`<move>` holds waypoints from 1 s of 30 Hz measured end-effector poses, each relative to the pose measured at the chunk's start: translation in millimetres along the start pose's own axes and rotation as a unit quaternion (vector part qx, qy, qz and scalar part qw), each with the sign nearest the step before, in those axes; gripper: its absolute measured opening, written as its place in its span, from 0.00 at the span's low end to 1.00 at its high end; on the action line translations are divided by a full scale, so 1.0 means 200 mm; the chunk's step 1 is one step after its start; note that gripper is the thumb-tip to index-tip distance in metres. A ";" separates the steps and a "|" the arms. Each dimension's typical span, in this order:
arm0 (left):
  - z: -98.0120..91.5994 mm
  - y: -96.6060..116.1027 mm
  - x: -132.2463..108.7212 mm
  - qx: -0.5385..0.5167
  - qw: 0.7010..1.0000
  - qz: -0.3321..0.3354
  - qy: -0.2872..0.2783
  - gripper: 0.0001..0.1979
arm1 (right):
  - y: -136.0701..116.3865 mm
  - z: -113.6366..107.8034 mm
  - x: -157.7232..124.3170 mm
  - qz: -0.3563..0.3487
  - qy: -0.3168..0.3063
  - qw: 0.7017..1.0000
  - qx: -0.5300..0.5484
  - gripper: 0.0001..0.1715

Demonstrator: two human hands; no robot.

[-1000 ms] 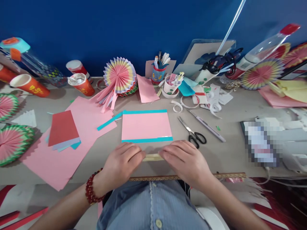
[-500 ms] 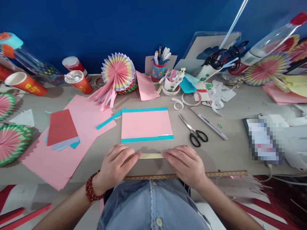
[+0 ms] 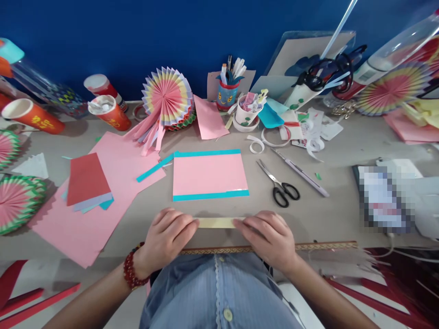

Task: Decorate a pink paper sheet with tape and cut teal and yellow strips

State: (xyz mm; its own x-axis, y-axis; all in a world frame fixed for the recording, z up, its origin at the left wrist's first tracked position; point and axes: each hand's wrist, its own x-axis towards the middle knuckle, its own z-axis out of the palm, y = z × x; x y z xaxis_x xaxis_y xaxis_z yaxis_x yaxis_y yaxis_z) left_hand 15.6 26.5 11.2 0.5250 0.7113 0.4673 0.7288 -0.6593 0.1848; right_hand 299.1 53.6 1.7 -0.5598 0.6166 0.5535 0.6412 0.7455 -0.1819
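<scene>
A narrow pale yellow paper strip (image 3: 216, 223) is stretched level between my hands, just above the table's front edge. My left hand (image 3: 171, 235) pinches its left end; a red bead bracelet circles that wrist. At the other end, my right hand (image 3: 269, 235) has the strip between thumb and fingers. The fingers hide both ends. Just beyond lies a pink paper sheet (image 3: 209, 174) with a blue band along its top and bottom edges. Black-handled scissors (image 3: 279, 185) lie to its right with the blades slightly apart. A loose blue paper strip (image 3: 154, 168) touches its upper left corner.
A slim light-coloured cutter (image 3: 302, 173) lies beyond the scissors. Large pink paper (image 3: 113, 228) with a red sheet (image 3: 88, 178) on it covers the left. Folded paper fans (image 3: 166, 98), cups and a pen holder (image 3: 227, 96) line the blue wall. A phone (image 3: 384, 198) lies right.
The yellow strip shows a little wider and longer between my hands, its face tilted more into view. My right hand has shifted slightly right. The whole view has moved a little.
</scene>
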 end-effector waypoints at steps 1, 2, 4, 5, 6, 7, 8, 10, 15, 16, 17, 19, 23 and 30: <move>0.00 0.01 -0.01 -0.001 1.000 0.000 -0.017 0.10 | 0.00 0.00 -0.01 -0.005 -0.012 1.000 -0.003 0.12; 0.00 0.03 -0.03 -0.004 0.999 0.000 -0.038 0.10 | -0.01 -0.01 -0.02 -0.011 -0.020 1.000 -0.003 0.11; 0.00 0.06 -0.07 -0.014 0.997 -0.004 -0.079 0.11 | -0.01 -0.02 -0.04 -0.022 -0.037 0.999 0.002 0.10; 0.00 0.07 -0.10 -0.020 0.996 -0.006 -0.091 0.11 | -0.01 -0.03 -0.05 -0.025 -0.045 0.999 0.005 0.10; 0.01 0.08 -0.12 -0.025 0.995 -0.007 -0.097 0.11 | -0.01 -0.04 -0.06 -0.028 -0.053 0.998 0.006 0.10; 0.01 0.09 -0.13 -0.031 0.995 -0.008 -0.096 0.11 | 0.00 -0.04 -0.07 -0.031 -0.060 0.998 0.006 0.10; 0.01 0.10 -0.15 -0.036 0.995 -0.008 -0.091 0.11 | 0.00 -0.05 -0.09 -0.036 -0.068 0.997 0.005 0.10; 0.01 0.10 -0.16 -0.045 0.996 -0.012 -0.081 0.11 | 0.01 -0.05 -0.12 -0.046 -0.085 0.995 0.005 0.10; 0.02 0.10 -0.16 -0.056 0.995 -0.021 -0.076 0.11 | 0.01 -0.04 -0.14 -0.050 -0.101 0.994 0.013 0.11; 0.02 0.10 -0.16 -0.059 0.995 -0.022 -0.077 0.10 | 0.00 -0.04 -0.13 -0.050 -0.101 0.994 0.013 0.12; 0.02 0.10 -0.16 -0.063 0.994 -0.023 -0.081 0.10 | 0.00 -0.03 -0.12 -0.051 -0.102 0.993 0.013 0.12; 0.03 0.09 -0.14 -0.073 0.993 -0.023 -0.090 0.10 | -0.01 -0.03 -0.09 -0.059 -0.101 0.993 0.016 0.12; 0.04 0.09 -0.12 -0.088 0.992 -0.010 -0.090 0.10 | -0.02 -0.01 -0.03 -0.075 -0.096 0.992 0.020 0.11; 0.04 0.08 -0.07 -0.075 0.991 0.002 -0.109 0.08 | -0.03 0.05 -0.02 -0.096 -0.107 0.988 0.056 0.12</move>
State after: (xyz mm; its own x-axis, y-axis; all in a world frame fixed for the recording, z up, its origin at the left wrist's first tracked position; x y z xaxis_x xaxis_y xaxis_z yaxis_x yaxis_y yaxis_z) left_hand 22.9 7.5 0.2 0.6219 0.7337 0.2738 0.6617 -0.6793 0.3173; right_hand 291.9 48.9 -6.6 -0.7713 0.4910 0.4050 0.4566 0.8701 -0.1854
